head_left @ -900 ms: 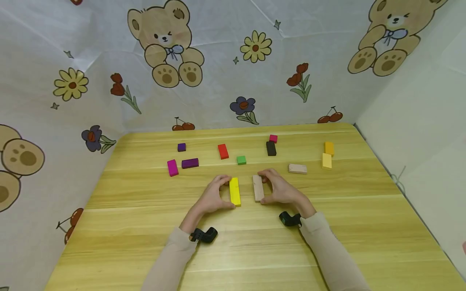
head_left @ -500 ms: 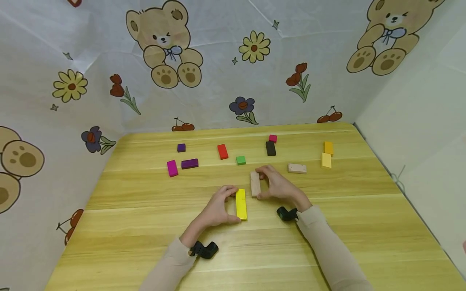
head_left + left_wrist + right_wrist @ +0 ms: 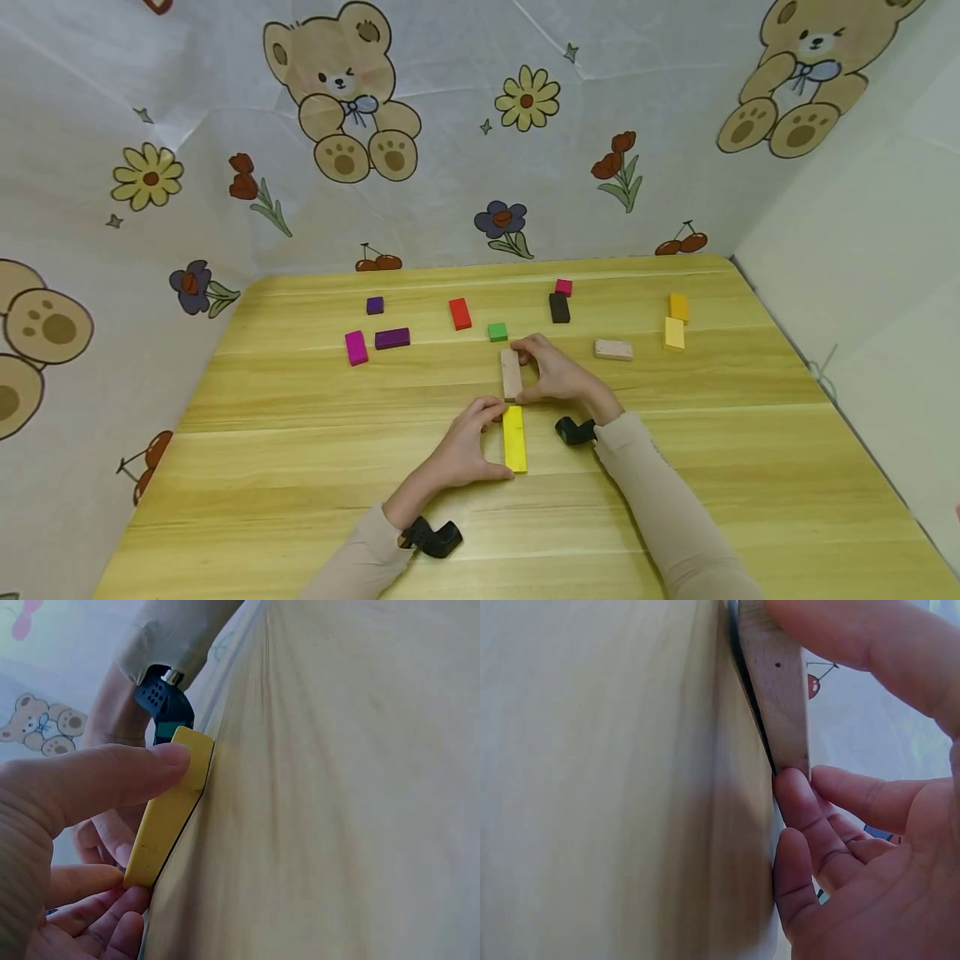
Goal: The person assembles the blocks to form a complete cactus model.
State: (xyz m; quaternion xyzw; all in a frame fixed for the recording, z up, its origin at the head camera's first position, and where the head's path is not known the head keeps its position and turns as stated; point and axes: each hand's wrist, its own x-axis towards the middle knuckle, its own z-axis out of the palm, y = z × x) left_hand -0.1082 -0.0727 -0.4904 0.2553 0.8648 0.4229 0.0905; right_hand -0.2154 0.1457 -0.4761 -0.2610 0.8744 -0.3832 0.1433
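Note:
My left hand [image 3: 467, 446] pinches a long yellow block [image 3: 515, 440] by its two ends, thumb at the near end and fingers at the far one. Just beyond it, my right hand [image 3: 553, 372] holds a pale wooden block [image 3: 511, 375] the same way. The two blocks stand nearly in line, end to end, with a small gap at most between them. In the left wrist view the yellow block [image 3: 169, 814] is low against the tabletop, the thumb on its near end. The right wrist view has the wooden block [image 3: 776, 690] between thumb and fingertips.
Loose blocks lie across the back of the wooden table [image 3: 300, 467]: magenta [image 3: 356, 347], purple [image 3: 392, 338], red [image 3: 460, 314], green [image 3: 497, 332], black [image 3: 559, 307], another pale wooden one [image 3: 613, 349] and a light yellow one [image 3: 674, 333]. A patterned sheet [image 3: 450, 150] hangs behind.
The yellow block has moved right and nearer to me in my left hand. My right hand has shifted the wooden block left and slightly away, from side by side to nearly in line with the yellow one.

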